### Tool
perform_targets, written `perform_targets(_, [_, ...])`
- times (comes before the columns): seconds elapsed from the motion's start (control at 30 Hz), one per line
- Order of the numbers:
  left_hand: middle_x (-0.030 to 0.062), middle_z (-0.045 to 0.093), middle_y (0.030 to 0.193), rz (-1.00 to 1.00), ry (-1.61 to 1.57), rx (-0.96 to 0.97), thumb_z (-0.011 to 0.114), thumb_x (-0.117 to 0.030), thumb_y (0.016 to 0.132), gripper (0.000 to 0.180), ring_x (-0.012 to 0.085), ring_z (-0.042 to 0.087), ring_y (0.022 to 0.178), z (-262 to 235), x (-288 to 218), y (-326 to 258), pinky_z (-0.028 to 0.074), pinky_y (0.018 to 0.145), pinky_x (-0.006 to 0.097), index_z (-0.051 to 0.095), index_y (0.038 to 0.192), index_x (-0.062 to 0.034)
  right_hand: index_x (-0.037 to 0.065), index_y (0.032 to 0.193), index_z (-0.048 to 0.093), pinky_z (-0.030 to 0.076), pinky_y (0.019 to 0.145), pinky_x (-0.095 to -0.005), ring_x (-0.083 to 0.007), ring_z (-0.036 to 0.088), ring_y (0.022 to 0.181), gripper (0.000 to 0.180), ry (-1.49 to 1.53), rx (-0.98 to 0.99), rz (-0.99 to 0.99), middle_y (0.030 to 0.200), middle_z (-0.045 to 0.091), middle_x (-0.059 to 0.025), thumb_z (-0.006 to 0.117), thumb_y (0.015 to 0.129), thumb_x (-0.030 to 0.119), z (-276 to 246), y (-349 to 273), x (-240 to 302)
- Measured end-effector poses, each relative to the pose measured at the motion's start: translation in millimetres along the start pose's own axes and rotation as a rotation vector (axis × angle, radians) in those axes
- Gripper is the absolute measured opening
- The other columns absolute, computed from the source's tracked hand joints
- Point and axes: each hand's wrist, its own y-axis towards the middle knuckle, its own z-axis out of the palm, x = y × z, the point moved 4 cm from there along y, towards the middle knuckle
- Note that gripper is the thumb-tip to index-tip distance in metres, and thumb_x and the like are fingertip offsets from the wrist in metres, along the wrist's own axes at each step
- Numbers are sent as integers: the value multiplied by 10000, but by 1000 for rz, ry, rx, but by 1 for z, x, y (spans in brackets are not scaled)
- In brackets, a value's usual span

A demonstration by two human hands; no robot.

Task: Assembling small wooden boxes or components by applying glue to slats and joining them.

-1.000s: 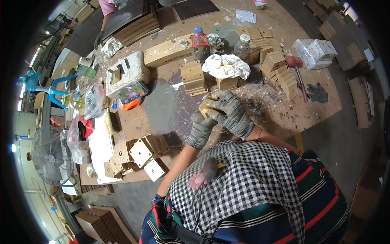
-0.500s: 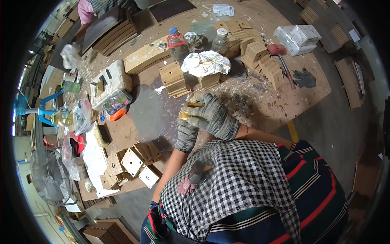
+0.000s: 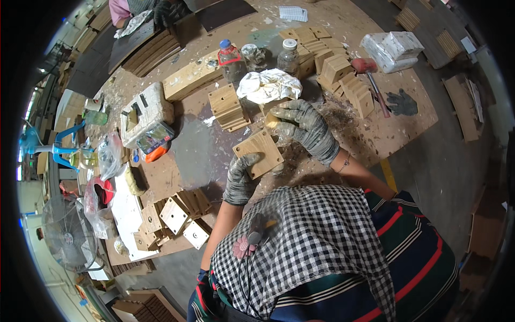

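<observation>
My left hand (image 3: pixel 241 180), in a grey knit glove, grips a square wooden plate (image 3: pixel 259 152) by its lower left side. The plate lies tilted, its broad face up, with small holes near its corners. To its upper right, apart from it, my gloved right hand (image 3: pixel 306 127) has its fingers bent together around a small yellowish piece (image 3: pixel 272 121), whose kind I cannot make out. Just beyond stands a stack of similar wooden plates (image 3: pixel 228 109). Next to that stack, a crumpled white cloth (image 3: pixel 270 86) rests on more wood.
Square plates (image 3: pixel 175 214) are piled at the near left. Farther back stand a blue-capped bottle (image 3: pixel 232 63), a white-lidded jar (image 3: pixel 289 56) and wooden blocks (image 3: pixel 337 68). A red-headed mallet (image 3: pixel 365 66) and a dark glove (image 3: pixel 402 103) lie right. A co-worker's gloved hand (image 3: pixel 163 13) is at the far left.
My hands have come apart. The right moved up and to the right; the wooden plate, held in the left, now shows its broad face. The co-worker's white cloth moved up and right.
</observation>
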Motion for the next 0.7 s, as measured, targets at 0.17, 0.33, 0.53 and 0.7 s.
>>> perform_targets(0.17, [131, 570, 1204, 180, 623, -27, 692, -5, 770, 564, 252, 575, 1097, -43, 22, 9, 494, 910, 351, 450, 1280, -20, 74, 1095, 653, 433, 918, -341, -246, 530, 1049, 317, 14, 83, -182, 1118, 570, -98, 680, 787, 144, 8, 1, 14])
perform_targets(0.33, [131, 528, 1265, 651, 1077, -65, 763, 17, 691, 658, 226, 521, 1168, -28, 3, 1, 445, 974, 356, 454, 1271, -23, 108, 1106, 648, 427, 916, -348, -250, 530, 1045, 317, -127, 119, -360, 1125, 573, -88, 659, 796, 174, 9, -13, 15])
perform_targets(0.53, [132, 605, 1172, 353, 495, -243, 574, 150, 749, 472, 256, 585, 1085, -50, 10, 14, 480, 898, 346, 561, 1178, -46, 183, 1103, 649, 395, 928, -421, -262, 519, 1056, 287, -340, 289, -658, 1150, 571, -73, 621, 821, 227, 12, -46, 14])
perform_targets(0.7, [137, 648, 1072, 608, 955, -97, 464, 146, 794, 386, 245, 628, 997, -15, -16, 10, 501, 868, 331, 615, 1099, -37, 137, 1097, 656, 415, 911, -383, -264, 522, 1039, 319, -182, 147, -322, 1130, 569, -81, 673, 788, 214, 6, -23, 23])
